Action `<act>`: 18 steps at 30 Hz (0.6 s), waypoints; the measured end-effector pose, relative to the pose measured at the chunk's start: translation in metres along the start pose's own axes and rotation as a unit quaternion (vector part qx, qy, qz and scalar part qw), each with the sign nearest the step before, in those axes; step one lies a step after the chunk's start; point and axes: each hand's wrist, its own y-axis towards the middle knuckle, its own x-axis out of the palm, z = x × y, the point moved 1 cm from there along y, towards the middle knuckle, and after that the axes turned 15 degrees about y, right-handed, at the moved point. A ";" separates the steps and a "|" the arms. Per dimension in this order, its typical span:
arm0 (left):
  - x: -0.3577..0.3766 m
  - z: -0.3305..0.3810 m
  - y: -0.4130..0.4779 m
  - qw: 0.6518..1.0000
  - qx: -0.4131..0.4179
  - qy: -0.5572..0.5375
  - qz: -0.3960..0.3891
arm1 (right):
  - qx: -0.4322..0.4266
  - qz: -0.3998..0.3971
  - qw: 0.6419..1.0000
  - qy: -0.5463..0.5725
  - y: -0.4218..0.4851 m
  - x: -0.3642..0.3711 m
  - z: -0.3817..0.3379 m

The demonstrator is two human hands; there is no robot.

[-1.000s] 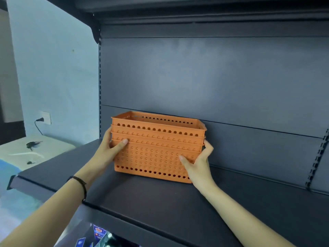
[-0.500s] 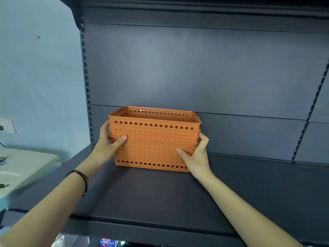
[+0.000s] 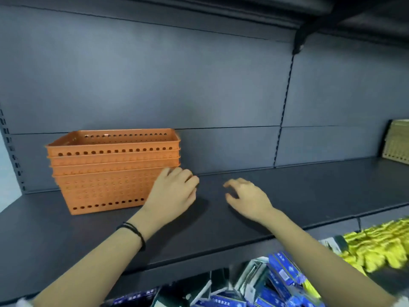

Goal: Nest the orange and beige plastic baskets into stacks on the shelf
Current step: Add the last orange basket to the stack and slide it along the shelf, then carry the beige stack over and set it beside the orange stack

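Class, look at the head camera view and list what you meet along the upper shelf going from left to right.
orange basket stack → left hand → right hand → beige basket at the far right edge.

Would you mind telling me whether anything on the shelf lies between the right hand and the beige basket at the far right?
Nothing visible does. The right hand hovers open over the dark shelf, and the stretch of shelf from it to the beige basket at the picture's right edge is bare. The orange stack sits on the opposite side, behind the left hand.
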 end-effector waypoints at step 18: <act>-0.013 0.359 0.235 0.990 0.014 -0.070 -0.122 | 0.134 0.051 0.952 -0.269 -0.112 -0.262 0.302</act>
